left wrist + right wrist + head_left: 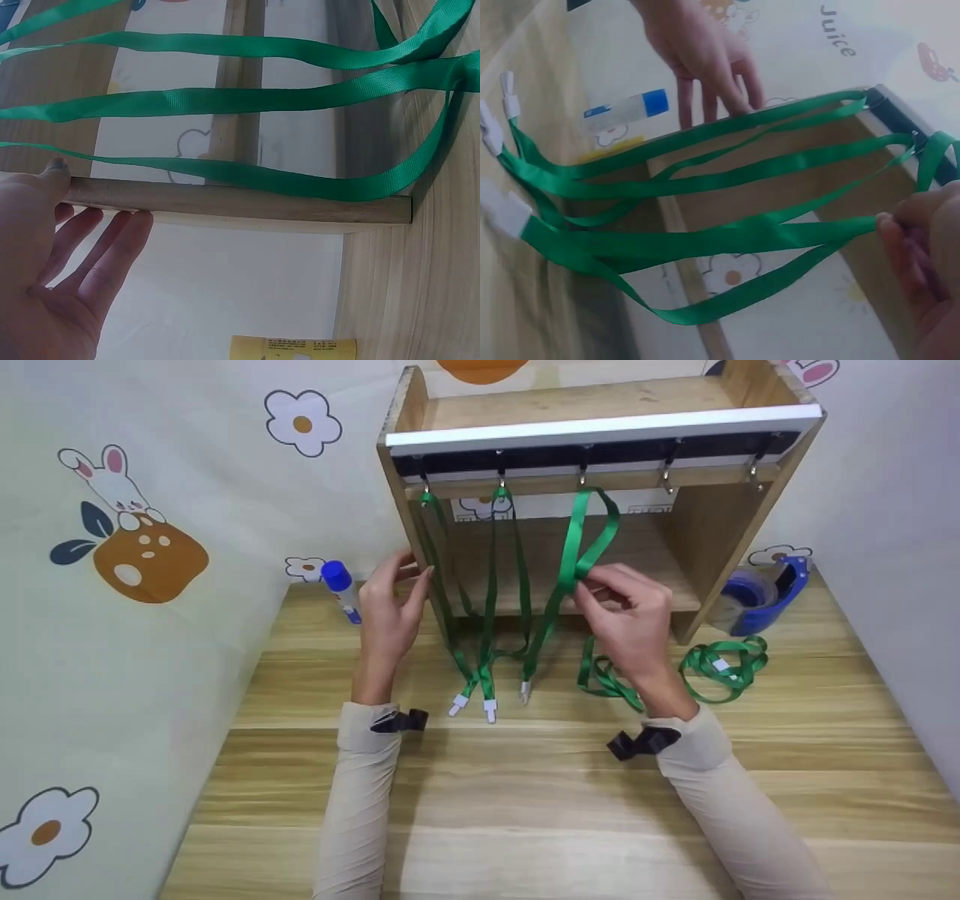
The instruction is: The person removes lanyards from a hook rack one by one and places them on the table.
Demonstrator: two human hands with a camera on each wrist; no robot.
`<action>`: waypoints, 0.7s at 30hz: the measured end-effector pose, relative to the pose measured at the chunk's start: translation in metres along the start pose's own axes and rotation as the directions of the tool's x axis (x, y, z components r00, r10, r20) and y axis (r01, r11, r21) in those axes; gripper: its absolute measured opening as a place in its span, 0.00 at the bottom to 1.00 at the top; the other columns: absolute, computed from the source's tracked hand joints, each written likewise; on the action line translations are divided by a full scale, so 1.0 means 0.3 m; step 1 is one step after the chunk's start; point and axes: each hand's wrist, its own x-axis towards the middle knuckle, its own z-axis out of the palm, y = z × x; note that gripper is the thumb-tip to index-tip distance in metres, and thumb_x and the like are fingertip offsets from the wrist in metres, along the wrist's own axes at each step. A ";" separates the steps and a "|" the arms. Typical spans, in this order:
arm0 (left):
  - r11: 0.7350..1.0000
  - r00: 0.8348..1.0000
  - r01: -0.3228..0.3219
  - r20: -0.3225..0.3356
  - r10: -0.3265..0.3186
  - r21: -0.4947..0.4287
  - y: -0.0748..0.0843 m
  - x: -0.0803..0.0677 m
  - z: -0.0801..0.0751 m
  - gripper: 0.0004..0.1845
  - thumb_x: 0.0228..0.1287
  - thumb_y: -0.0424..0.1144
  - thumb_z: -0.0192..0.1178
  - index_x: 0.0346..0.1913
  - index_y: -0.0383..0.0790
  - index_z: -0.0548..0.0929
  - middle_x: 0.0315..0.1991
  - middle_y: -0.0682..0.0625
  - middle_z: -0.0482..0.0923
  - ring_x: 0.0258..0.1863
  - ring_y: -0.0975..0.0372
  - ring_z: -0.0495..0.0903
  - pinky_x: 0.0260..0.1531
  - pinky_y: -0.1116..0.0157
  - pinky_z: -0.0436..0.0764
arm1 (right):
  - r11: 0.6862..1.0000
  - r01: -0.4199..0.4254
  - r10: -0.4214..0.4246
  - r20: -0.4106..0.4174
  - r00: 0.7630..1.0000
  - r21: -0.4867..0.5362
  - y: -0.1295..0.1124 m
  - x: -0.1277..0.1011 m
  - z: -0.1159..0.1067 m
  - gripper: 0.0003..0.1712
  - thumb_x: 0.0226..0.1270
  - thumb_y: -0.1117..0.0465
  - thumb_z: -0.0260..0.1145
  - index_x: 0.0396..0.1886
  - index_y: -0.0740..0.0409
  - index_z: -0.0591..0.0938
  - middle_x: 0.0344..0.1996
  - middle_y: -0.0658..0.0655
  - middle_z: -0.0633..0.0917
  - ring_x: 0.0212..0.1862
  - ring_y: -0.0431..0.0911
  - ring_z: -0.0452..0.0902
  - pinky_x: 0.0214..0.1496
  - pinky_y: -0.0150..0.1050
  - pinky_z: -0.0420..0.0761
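My right hand [634,615] pinches a green lanyard [571,536] between thumb and fingertips, partway down its strap. Its looped top stands just under the third hook [582,478] of a wooden rack [720,521], while its clip [525,691] hangs low over the table. Two more green lanyards [429,536] hang from the first and second hooks, white clips downward. At the rack's left side, my left hand [390,604] grips the edge of the side panel [247,204], thumb in front and fingers along the outer face.
Left of the rack stands a blue-capped glue stick [341,585]. A coiled green lanyard [724,667] and another loose one [611,690] lie on the wooden table [495,817] at right. A blue tape dispenser [761,619] sits beside the rack. The fourth hook [666,480] carries no lanyard.
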 end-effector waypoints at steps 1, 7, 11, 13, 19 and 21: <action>1.000 1.000 -0.004 -0.002 0.004 0.003 0.000 0.000 -0.001 0.19 0.79 0.47 0.67 0.64 0.40 0.85 0.58 0.45 0.89 0.53 0.57 0.92 0.45 0.61 0.94 | 0.999 0.040 -0.039 -0.026 0.999 0.015 -0.015 0.004 -0.002 0.08 0.64 0.75 0.77 0.40 0.63 0.94 0.33 0.60 0.93 0.36 0.35 0.89 0.41 0.27 0.90; 1.000 1.000 0.009 0.001 -0.009 -0.007 -0.002 0.001 -0.004 0.20 0.79 0.48 0.66 0.65 0.42 0.85 0.59 0.46 0.89 0.54 0.57 0.92 0.46 0.61 0.94 | 0.968 0.249 -0.251 -0.159 0.955 -0.032 -0.106 0.024 -0.016 0.09 0.59 0.76 0.78 0.39 0.64 0.94 0.33 0.61 0.93 0.35 0.40 0.89 0.43 0.29 0.91; 1.000 1.000 0.024 0.005 -0.024 -0.008 -0.004 0.002 -0.004 0.20 0.79 0.48 0.66 0.66 0.44 0.85 0.60 0.47 0.89 0.55 0.58 0.91 0.47 0.61 0.94 | 0.968 0.244 -0.245 -0.010 0.970 -0.066 -0.137 0.025 -0.029 0.08 0.62 0.73 0.79 0.41 0.63 0.94 0.35 0.58 0.94 0.35 0.41 0.89 0.43 0.27 0.90; 0.999 1.000 0.031 0.004 -0.031 -0.012 -0.005 0.002 -0.004 0.20 0.79 0.48 0.66 0.66 0.45 0.85 0.61 0.48 0.89 0.55 0.58 0.91 0.47 0.61 0.94 | 0.975 0.204 -0.193 0.119 0.974 -0.092 -0.141 0.023 -0.035 0.07 0.66 0.71 0.79 0.42 0.62 0.94 0.37 0.57 0.94 0.35 0.41 0.90 0.42 0.25 0.89; 0.999 0.999 0.038 0.016 -0.037 -0.025 -0.004 -0.002 -0.003 0.20 0.79 0.48 0.66 0.66 0.45 0.84 0.61 0.48 0.88 0.56 0.58 0.91 0.47 0.62 0.94 | 0.982 0.110 -0.064 0.278 0.958 -0.156 -0.118 0.019 -0.040 0.07 0.71 0.65 0.77 0.45 0.61 0.93 0.40 0.55 0.95 0.38 0.41 0.92 0.43 0.26 0.90; 0.999 0.999 0.033 0.019 -0.032 -0.025 -0.004 -0.002 -0.002 0.20 0.79 0.48 0.65 0.66 0.45 0.84 0.61 0.48 0.88 0.56 0.58 0.91 0.47 0.63 0.93 | 0.986 0.088 -0.049 0.256 0.965 -0.141 -0.110 0.028 -0.037 0.07 0.70 0.65 0.78 0.46 0.61 0.93 0.40 0.54 0.95 0.40 0.41 0.92 0.44 0.27 0.91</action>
